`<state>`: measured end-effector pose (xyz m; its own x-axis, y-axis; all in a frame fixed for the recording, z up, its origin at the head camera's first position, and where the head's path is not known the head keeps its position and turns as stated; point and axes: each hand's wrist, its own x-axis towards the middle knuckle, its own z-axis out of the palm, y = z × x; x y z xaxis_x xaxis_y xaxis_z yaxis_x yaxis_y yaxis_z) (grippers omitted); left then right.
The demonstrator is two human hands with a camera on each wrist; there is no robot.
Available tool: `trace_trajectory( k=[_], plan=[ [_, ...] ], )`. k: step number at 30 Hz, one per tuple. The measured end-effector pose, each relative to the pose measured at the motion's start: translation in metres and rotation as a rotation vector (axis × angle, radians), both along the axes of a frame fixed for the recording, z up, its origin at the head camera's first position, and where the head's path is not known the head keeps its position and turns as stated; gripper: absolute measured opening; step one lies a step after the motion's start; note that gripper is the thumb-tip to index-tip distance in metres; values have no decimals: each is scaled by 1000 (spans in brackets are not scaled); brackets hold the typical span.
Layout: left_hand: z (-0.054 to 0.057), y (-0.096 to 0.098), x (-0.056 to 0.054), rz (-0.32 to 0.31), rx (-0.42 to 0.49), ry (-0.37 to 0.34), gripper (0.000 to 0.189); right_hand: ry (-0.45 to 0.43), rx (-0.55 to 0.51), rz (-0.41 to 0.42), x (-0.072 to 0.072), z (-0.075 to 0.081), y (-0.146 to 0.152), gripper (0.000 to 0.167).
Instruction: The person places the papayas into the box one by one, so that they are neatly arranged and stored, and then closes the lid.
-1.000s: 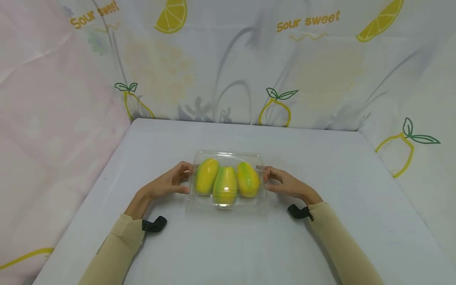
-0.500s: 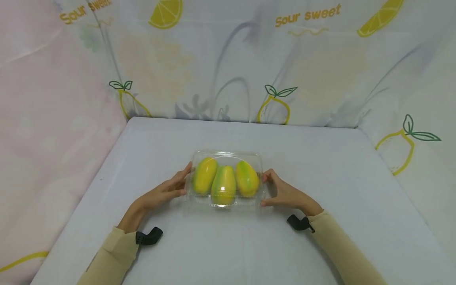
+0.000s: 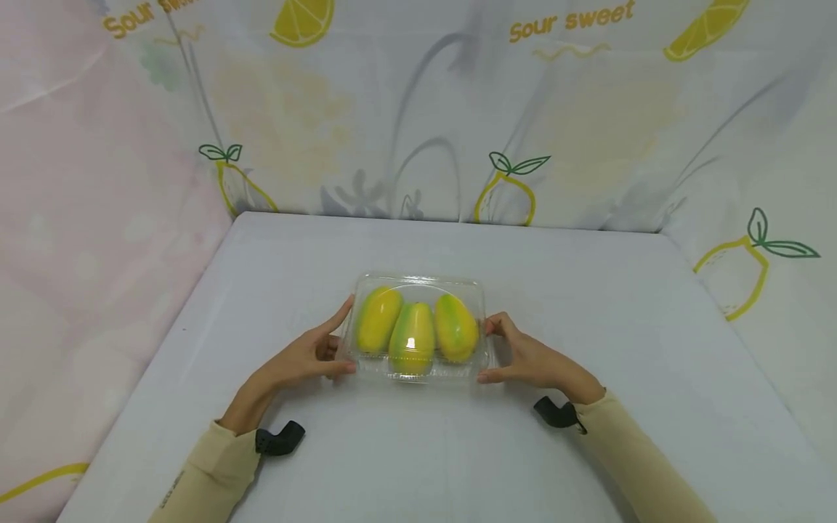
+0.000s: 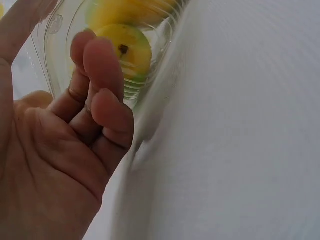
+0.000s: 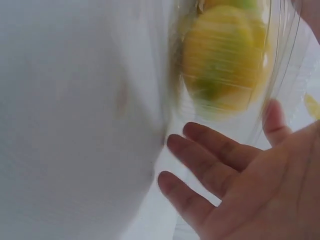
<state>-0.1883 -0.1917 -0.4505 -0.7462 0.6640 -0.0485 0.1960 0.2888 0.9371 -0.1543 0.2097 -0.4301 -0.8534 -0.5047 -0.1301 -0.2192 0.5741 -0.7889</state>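
Note:
A clear plastic clamshell box (image 3: 445, 373) lies on the white table, its lid down. Through the plastic show three oblong yellow-green fruits (image 3: 412, 330), shaped like papayas or mangoes. At the left side my left hand (image 3: 301, 356) holds the box, index finger along the side and thumb at the near corner. Its other fingers (image 4: 103, 70) curl beside the wall in the left wrist view. On the right, my right hand (image 3: 536, 359) holds the rim between index finger and thumb. The remaining fingers (image 5: 205, 160) spread loosely below the box in the right wrist view.
The white tabletop (image 3: 418, 457) stretches around the box on all sides. Behind it hangs a cloth backdrop (image 3: 405, 94) with printed lemons, and a pinkish cloth (image 3: 98, 254) hangs at the left. Black wrist cameras (image 3: 281, 438) sit at both sleeve cuffs.
My left thumb has come down to the box's near left corner and the index finger has stretched along its side. My right thumb has moved to the near right corner. The box has barely moved.

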Motion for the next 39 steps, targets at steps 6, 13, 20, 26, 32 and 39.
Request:
trace_trajectory(
  k=[6,13,20,26,32,39],
  plan=[
    [4,3,2,-41,56,-89,107,116,-38,-13,12,-4,0,73],
    [0,5,10,-28,78,-139,107,-145,-382,96,19,-16,-4,84],
    [0,7,10,-37,133,-140,108,-202,-507,180,19,-21,-6,86],
    [3,9,8,-52,141,-151,108,-193,-592,223,18,-24,-4,83],
    [2,8,6,-47,159,-171,108,-181,-643,206,18,-27,-3,82],
    [0,7,5,-54,178,-177,107,-192,-633,177,19,-25,-4,82]
  ],
)
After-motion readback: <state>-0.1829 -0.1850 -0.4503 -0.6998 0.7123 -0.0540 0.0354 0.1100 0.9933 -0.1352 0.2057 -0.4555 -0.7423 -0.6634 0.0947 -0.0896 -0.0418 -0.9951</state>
